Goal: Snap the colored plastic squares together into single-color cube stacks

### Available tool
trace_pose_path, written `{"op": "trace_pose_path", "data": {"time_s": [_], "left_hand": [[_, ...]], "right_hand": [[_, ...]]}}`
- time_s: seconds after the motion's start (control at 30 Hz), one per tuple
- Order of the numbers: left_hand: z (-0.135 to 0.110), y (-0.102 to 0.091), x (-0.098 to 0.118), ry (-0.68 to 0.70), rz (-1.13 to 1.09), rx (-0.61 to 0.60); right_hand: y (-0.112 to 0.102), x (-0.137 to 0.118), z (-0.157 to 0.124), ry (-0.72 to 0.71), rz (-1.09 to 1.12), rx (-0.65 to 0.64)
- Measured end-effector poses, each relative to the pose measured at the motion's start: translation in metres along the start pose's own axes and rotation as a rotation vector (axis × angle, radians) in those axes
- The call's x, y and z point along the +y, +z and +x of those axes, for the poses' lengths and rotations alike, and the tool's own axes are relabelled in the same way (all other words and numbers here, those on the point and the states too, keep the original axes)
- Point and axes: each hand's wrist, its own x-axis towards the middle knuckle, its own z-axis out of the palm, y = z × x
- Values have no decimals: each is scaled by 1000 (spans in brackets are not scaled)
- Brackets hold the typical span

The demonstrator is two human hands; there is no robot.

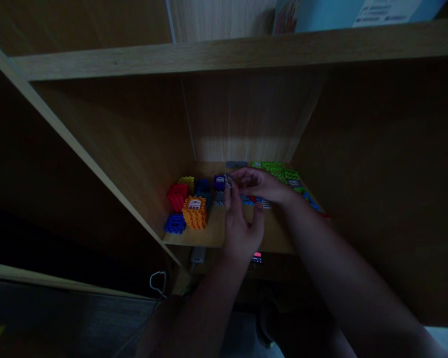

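Observation:
My left hand reaches up over the shelf board, fingers stretched forward and thumb spread apart. Its fingertips touch a small greyish interlocking plastic tile. From the right, my right hand comes in with curled fingers closed on that same tile; the grip is dim and partly hidden. Just left of the fingertips is a purple block of tiles, with grey tiles in front of it. Blue tiles and a red piece show partly between and beneath my hands.
Stacked tiles stand left: orange, red, yellow and blue. Green tiles lie back right. An upper shelf edge crosses above, carrying a light-blue box. A cable hangs lower left.

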Motion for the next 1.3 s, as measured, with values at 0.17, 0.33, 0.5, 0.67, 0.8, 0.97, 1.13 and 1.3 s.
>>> {"op": "trace_pose_path", "data": {"time_s": [0.17,0.33,0.5,0.67,0.8,0.97,1.13,1.3], "left_hand": [[1,-1,0,-10,-10,-38],[0,0,1,69,9,-15],[-3,-1,5,174,35,74],[-10,-1,11,351,90,117],[-18,1,12,536,144,-55],[-21,1,13,632,298,-160],[-18,0,16,578,294,-187],[-18,0,16,558,330,-241]], "right_hand": [[2,3,2,-38,-78,25],[8,0,3,-53,-63,67],[9,3,5,-57,-106,154],[12,17,8,-62,-232,132],[23,15,9,-77,-484,133],[35,7,10,-126,-703,63],[36,9,14,-178,-791,0],[34,14,16,-164,-820,-8]]}}
